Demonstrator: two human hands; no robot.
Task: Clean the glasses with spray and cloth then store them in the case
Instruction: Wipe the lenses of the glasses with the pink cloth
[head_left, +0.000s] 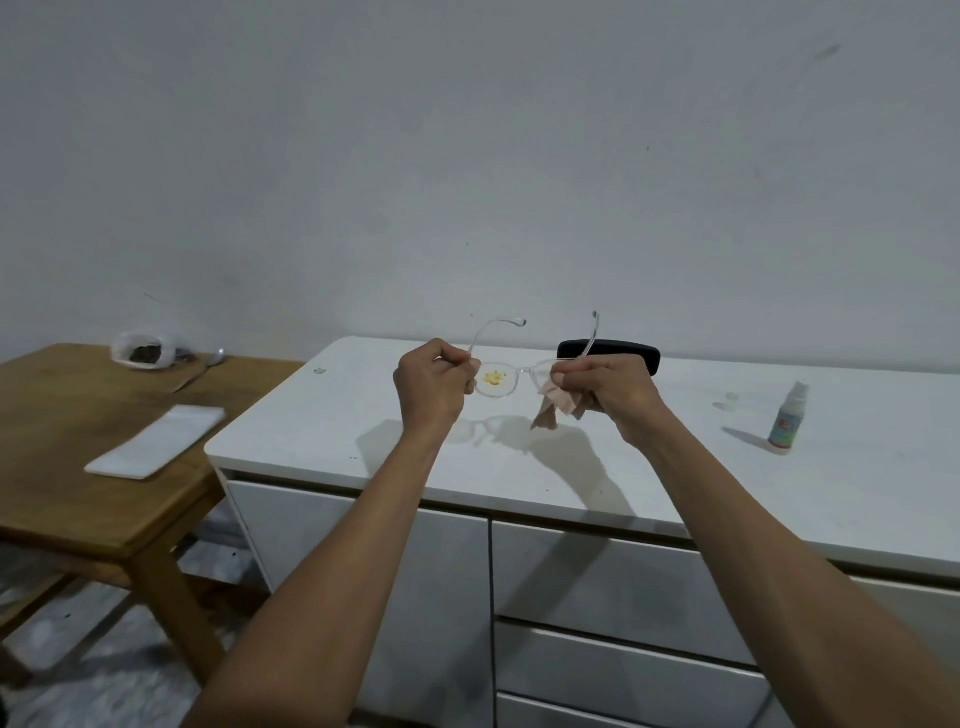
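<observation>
Glasses: one pair (511, 375), clear plastic frame, rounded lenses, both temples unfolded and pointing away from the person; held in the air above the white cabinet top, between the two hands.
Left hand: (431, 387) fingers curled, pinching the left end of the frame at the hinge.
Right hand: (608, 392) fingers curled round the right lens with the cloth pinched against it.
Cloth: one (550, 408), thin, soft, pale pink, crumpled, a loose corner hanging below the right hand.
Case: one (623, 353), black, long with rounded ends, smooth, lid closed, lying near the back edge of the cabinet top, behind the right hand.
Spray bottle: one (788, 415), small plastic cylinder with a coloured label and pale nozzle, upright towards the right end of the cabinet top, well apart from the hands.
Cabinet: one (571, 483), white, smooth top with rounded front-left corner, flat drawer fronts below; one small yellow stain (493, 378) on the top, seen through the left lens.
Wooden table: one (78, 478), to the left of the cabinet, brown with visible grain; it carries one flat white folded cloth (156, 441) near its middle and one clear plastic bag (143, 351) with dark contents at its back edge.
</observation>
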